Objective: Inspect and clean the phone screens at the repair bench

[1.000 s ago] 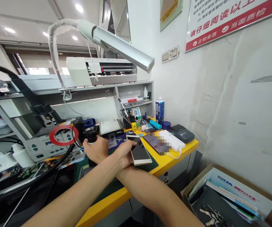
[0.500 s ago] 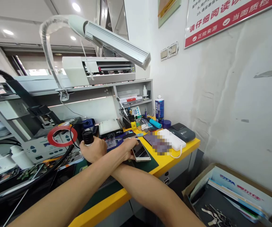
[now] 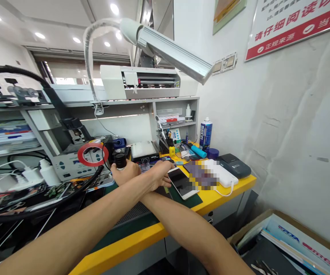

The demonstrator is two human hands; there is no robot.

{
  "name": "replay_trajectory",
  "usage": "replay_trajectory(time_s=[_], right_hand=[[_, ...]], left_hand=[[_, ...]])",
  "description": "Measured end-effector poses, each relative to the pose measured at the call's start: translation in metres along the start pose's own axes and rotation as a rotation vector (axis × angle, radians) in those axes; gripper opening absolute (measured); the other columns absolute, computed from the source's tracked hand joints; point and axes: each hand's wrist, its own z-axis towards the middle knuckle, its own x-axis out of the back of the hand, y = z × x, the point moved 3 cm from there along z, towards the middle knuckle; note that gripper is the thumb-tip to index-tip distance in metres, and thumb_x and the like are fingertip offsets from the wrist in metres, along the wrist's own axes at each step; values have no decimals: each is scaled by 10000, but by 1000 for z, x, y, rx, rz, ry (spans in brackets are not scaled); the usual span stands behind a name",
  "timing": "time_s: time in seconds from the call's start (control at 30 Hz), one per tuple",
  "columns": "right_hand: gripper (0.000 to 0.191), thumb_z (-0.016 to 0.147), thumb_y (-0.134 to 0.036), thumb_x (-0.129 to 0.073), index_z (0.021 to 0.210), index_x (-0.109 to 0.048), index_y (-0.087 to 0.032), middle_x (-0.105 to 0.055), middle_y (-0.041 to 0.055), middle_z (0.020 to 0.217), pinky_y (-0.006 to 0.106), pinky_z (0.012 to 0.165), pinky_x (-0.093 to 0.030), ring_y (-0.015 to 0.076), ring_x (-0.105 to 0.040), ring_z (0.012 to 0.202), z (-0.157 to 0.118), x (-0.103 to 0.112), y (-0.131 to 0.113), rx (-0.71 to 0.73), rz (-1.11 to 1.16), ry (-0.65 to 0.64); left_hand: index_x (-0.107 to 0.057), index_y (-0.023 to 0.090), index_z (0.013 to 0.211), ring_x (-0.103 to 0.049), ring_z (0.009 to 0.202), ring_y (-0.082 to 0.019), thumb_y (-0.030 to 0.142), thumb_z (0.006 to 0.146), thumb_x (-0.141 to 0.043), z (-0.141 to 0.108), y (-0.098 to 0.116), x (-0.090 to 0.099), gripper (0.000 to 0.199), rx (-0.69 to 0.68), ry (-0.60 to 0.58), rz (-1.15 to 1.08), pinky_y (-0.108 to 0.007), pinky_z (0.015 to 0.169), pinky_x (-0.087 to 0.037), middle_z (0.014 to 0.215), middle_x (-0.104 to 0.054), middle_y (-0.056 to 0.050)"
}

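- Room: workshop corner, bare scuffed wall (image 3: pixel 291 126) to the right, yellow-edged tabletop (image 3: pixel 125 246) running along the front.
- White plotter-type machine (image 3: pixel 113 82) on the shelf behind, silver lamp head (image 3: pixel 176 53) angled in front of and above it.
- Dark green mat (image 3: pixel 195 200) on the tabletop, under the work zone.
- Forearms crossed, left over right. So left hand (image 3: pixel 160 175) is on the right side of the view, right hand (image 3: pixel 127 172) on the left.
- Key relation: white-framed smartphone (image 3: pixel 182 182) lies on the mat, dark screen up, just right of the left hand's grip. Long axis slants from far left to near right; the far-left end is closest to that hand.
- Left hand clearly nearer the phone; right is farther off, wrist tucked under the left forearm.
- Left grip: fingers loose, not closed round anything. Contact with the phone edge: can't tell.
- Right grip: wrapped round a black-capped bottle (image 3: pixel 121 160), cap poking up above the hand, body mostly hidden.
- My read: reaching the phone is a short sideways shift for the left; the right would need uncrossing first.
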Motion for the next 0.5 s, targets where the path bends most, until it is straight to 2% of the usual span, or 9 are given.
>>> replay_trajectory(time_s=[0.1,0.17,0.27,0.33,0.4,0.5], right_hand=[[289,854,-449,-593,935,-774,-239,-761,89,884,407,746,-521,306,-716,848,0,1,-2,25,6,-36],[291,858,-434,-593,943,-772,-220,-765,94,892,393,755,-522,304,-723,871,0,4,-3,50,23,-61],[301,865,-435,-585,936,-766,-205,-771,84,897,352,757,-519,287,-732,889,-1,8,-3,96,37,-93],[314,880,-445,-561,935,-761,-209,-773,78,902,333,753,-512,284,-736,896,-1,10,-2,128,38,-100],[322,894,-456,-534,930,-756,-226,-774,73,895,328,739,-508,288,-740,894,-1,10,0,152,38,-105],[321,893,-482,-521,907,-751,-258,-773,68,887,363,727,-519,314,-741,884,-1,9,1,165,35,-102]], left_hand=[[-519,195,944,-652,1055,-350,371,743,-700,2,-1,6,323,-109,40,89,-457,802,-602,1119,-622,-193],[-516,207,811,-607,1131,-392,375,629,-815,2,-5,3,388,-189,50,196,-521,916,-561,1017,-650,-154],[-440,223,673,-454,1303,-484,319,359,-952,-3,-11,-7,608,-308,63,358,-608,1117,-378,938,-652,-123],[-406,227,626,-360,1358,-533,294,258,-976,-5,-16,-14,681,-364,50,444,-658,1149,-282,886,-634,-125],[-419,225,588,-352,1347,-552,319,275,-978,-7,-18,-19,647,-402,19,520,-693,1129,-269,823,-608,-132],[-463,215,564,-416,1263,-562,411,368,-954,-6,-19,-20,563,-442,-19,612,-741,1063,-298,786,-576,-142]])
